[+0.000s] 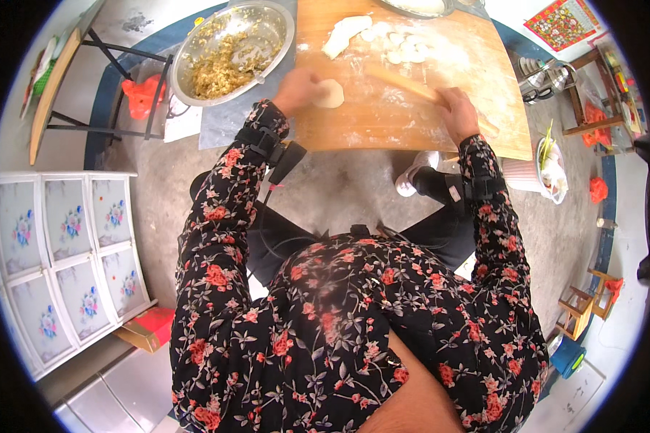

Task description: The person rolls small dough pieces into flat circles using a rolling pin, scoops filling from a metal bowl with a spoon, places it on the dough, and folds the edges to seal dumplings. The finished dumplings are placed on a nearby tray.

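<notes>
Between the fingers of my left hand (299, 91) is the edge of a thin round dough wrapper (330, 94), at the left side of the floured wooden board (352, 130). My right hand (458, 112) grips a wooden rolling pin (406, 82), which slants across the board, its far end blurred. Beyond the hands lie a thick piece of dough (348, 34) and several small flattened dough pieces (406, 47) in loose flour. A steel bowl (177, 65) with chopped filling (222, 67) stands left of the board, close to my left hand.
A round pan (448, 7) with white contents sits at the board's far edge. On the floor to the right is a bin (522, 173) with a plastic bag. Metal flasks (555, 78) stand farther right. A white cabinet (54, 270) is at left.
</notes>
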`<action>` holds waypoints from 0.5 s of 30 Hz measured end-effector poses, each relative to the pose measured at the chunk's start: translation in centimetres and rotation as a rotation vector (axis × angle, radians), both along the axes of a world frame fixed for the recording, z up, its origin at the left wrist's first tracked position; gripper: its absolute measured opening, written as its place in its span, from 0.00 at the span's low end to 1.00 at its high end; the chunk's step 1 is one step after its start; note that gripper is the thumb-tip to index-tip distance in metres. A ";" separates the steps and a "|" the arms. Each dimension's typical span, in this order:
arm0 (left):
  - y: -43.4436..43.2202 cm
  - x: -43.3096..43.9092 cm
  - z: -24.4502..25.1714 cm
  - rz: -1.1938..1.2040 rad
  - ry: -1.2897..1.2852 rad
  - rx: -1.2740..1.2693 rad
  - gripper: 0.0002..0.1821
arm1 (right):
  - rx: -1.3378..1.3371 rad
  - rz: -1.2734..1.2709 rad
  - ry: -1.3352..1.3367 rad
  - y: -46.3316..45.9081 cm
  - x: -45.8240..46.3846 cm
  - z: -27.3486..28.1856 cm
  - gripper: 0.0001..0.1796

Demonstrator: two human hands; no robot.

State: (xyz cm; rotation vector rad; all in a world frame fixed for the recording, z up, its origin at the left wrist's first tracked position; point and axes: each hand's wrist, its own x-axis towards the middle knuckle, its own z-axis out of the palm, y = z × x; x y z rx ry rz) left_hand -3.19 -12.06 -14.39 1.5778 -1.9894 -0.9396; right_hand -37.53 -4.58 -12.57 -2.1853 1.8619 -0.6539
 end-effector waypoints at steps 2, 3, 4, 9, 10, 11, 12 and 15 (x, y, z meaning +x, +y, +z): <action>-0.3 0.1 0.3 0.004 0.027 -0.002 0.16 | 0.055 0.093 -0.042 1.1 0.5 0.1 0.18; -0.5 -0.1 0.4 0.004 0.019 -0.023 0.15 | 0.037 0.163 -0.034 1.5 0.7 0.0 0.19; -0.5 -0.5 0.6 0.006 0.029 -0.090 0.14 | 0.030 0.211 -0.020 1.8 1.2 -0.1 0.19; 0.1 -5.4 0.0 -0.122 0.318 0.047 0.12 | 0.014 0.257 0.028 3.4 3.6 -0.6 0.16; 0.4 -6.3 -0.2 -0.116 0.373 0.152 0.11 | 0.041 0.230 0.074 3.8 4.1 -0.6 0.18; 0.5 -6.9 -0.2 -0.117 0.337 0.165 0.11 | 0.054 0.167 0.141 4.2 4.6 -0.8 0.19; 0.7 -7.3 -0.2 -0.125 0.307 0.185 0.12 | -0.003 0.095 0.188 4.6 5.2 -1.1 0.20; 1.1 -7.3 0.5 -0.259 0.101 0.062 0.12 | -0.010 -0.043 0.361 3.9 6.9 -1.9 0.24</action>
